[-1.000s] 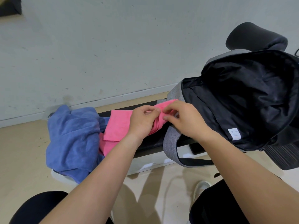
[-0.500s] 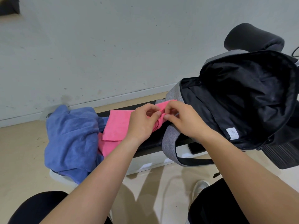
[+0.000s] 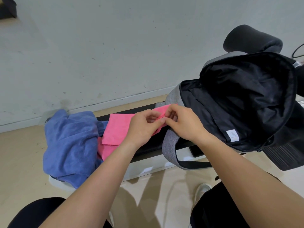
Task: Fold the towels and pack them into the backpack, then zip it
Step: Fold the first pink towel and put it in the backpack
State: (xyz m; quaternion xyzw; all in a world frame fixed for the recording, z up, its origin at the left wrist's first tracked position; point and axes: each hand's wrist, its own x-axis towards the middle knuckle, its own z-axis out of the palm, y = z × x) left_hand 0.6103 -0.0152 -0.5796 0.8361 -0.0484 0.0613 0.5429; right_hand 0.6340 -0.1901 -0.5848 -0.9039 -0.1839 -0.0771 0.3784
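Nearest: dark trouser legs at the bottom edge, one pale shoe (image 3: 202,190) on the beige floor (image 3: 21,153) to the right. Both bare forearms reach away toward a low bench with a black top (image 3: 148,151). Left hand (image 3: 141,129): thumb and fingers curled, pinching the right end of the pink towel (image 3: 117,129). Right hand (image 3: 185,124): fingertips curled onto the same end, pinching it just beside the left hand's fingertips (the two hands touch there). The pink towel lies partly folded on the bench top, its held end raised against the grey side of the backpack (image 3: 171,145), its left part flat with a lower layer showing beneath. Blue towel (image 3: 70,142): unfolded, heaped at the left end of the bench, touching the pink one and hanging over the near edge. The backpack stands on the right end of the bench, unzipped and gaping, black lining exposed, white label (image 3: 232,136) on the near inner wall, dark strap (image 3: 194,164) hanging off the near side; no towel visible inside. Behind it, a black chair headrest (image 3: 251,38). Farthest: scuffed pale wall (image 3: 115,46)
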